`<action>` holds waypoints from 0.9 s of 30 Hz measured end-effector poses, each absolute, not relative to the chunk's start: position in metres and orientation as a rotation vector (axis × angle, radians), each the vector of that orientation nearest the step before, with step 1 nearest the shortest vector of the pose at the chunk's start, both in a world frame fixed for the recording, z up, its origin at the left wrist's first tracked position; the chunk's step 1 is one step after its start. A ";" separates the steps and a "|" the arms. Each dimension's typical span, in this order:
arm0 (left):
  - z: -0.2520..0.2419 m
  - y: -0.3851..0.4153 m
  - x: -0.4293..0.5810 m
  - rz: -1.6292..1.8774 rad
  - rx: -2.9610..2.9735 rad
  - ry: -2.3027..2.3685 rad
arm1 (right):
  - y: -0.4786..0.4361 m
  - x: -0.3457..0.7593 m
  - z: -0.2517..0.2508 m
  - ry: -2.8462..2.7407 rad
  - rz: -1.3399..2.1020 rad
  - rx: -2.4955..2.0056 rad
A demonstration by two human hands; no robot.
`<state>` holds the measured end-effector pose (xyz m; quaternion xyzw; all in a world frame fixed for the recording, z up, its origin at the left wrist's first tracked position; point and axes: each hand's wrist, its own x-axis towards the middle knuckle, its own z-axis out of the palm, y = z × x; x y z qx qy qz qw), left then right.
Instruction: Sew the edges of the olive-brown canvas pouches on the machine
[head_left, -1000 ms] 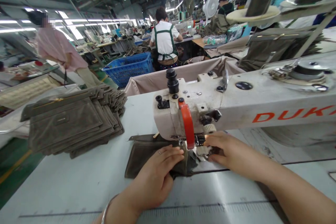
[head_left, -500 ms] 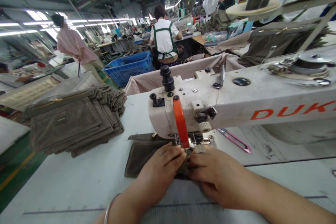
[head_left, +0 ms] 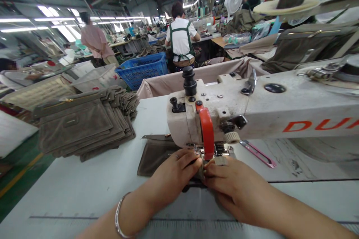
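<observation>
Just beyond the right hand (head_left: 237, 185) lie pink thread snips (head_left: 258, 154).

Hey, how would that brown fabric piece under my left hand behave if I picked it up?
The brown fabric piece would probably bend easily, since it is soft-looking cloth lying flat on the table. It's likely light for its size, as its visible edge looks thin. It may catch rather than lift freely, because it reaches in under the sewing machine head.
</observation>
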<state>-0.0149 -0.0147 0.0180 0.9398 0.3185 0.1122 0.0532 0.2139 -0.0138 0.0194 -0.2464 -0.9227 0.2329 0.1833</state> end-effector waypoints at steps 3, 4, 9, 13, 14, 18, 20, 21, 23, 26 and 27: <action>0.015 -0.019 -0.016 0.432 2.919 0.976 | -0.011 0.218 0.022 -2.598 0.652 -0.676; 0.015 -0.021 -0.016 0.466 2.929 0.956 | -0.010 0.220 0.023 -2.594 0.654 -0.669; 0.019 -0.031 -0.019 0.592 2.887 0.828 | -0.004 0.231 0.029 -2.547 0.710 -0.675; 0.018 -0.031 -0.020 0.660 2.827 0.849 | -0.002 0.234 0.030 -2.538 0.738 -0.680; 0.017 -0.031 -0.020 0.668 2.812 0.860 | -0.002 0.234 0.029 -2.541 0.731 -0.683; 0.013 -0.030 -0.020 0.719 2.757 0.904 | -0.002 0.234 0.028 -2.548 0.708 -0.682; 0.011 -0.030 -0.019 0.761 2.716 0.929 | -0.002 0.233 0.027 -2.555 0.711 -0.678; 0.010 -0.031 -0.019 0.779 2.697 0.940 | -0.002 0.233 0.027 -2.559 0.708 -0.678; 0.009 -0.031 -0.018 0.794 2.676 0.950 | -0.002 0.231 0.027 -2.571 0.682 -0.692; 0.010 -0.032 -0.016 0.792 2.673 0.944 | -0.002 0.228 0.025 -2.593 0.621 -0.732; 0.011 -0.032 -0.016 0.789 2.676 0.941 | -0.003 0.226 0.024 -2.600 0.608 -0.746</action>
